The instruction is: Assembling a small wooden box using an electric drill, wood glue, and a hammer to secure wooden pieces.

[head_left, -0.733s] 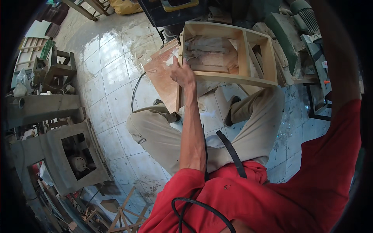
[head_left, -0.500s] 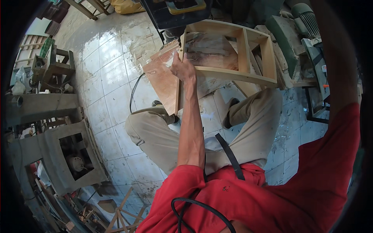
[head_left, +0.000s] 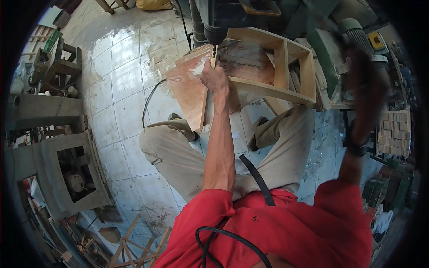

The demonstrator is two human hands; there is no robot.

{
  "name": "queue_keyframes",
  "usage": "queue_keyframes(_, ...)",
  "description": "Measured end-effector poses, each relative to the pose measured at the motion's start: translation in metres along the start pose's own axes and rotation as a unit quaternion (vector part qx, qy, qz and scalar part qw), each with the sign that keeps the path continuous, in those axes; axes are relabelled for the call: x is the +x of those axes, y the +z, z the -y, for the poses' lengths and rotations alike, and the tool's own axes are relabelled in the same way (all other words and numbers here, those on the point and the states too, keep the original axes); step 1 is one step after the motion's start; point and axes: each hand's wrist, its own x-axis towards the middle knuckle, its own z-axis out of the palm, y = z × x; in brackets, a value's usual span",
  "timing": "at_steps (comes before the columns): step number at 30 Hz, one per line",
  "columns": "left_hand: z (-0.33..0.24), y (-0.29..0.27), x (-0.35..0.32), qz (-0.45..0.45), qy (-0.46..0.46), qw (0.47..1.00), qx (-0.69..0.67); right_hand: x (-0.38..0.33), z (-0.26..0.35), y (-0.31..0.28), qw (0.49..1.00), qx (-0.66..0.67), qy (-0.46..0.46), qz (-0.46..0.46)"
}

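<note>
My left hand [head_left: 215, 79] is closed around the near-left end piece of a light wooden frame [head_left: 268, 88], which has crosspieces at its right end. Just beyond the fingers, a drill bit [head_left: 215, 47] points down at that end piece from the dark chuck of a drill press [head_left: 223, 13]. I cannot tell whether the bit touches the wood. Under the frame lies a reddish-brown board [head_left: 185, 91]. Raised at the right, my right hand [head_left: 370, 76] is dark and smeared by motion, so its fingers do not show clearly.
A green machine with a ribbed motor [head_left: 351, 30] stands at the right, near stacked wooden blocks [head_left: 394, 133]. On the left is a grey machine base [head_left: 67, 174]. A black cable [head_left: 149, 100] crosses the tiled floor. Wooden stools or scraps [head_left: 134, 248] lie at lower left.
My right hand has come down into view from above at the right. The view has shifted slightly, while my left hand keeps its hold on the frame near the drill.
</note>
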Motion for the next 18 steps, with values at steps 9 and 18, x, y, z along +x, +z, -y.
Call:
queue_keyframes(9,0.014,-0.018,0.005,0.000,-0.004,1.000,0.010,-0.029,0.047,0.110,0.926,0.306,0.155,0.157)
queue_keyframes(18,0.027,-0.017,0.012,0.022,0.023,0.999,0.042,-0.013,0.041,0.052,0.959,0.251,0.087,0.101)
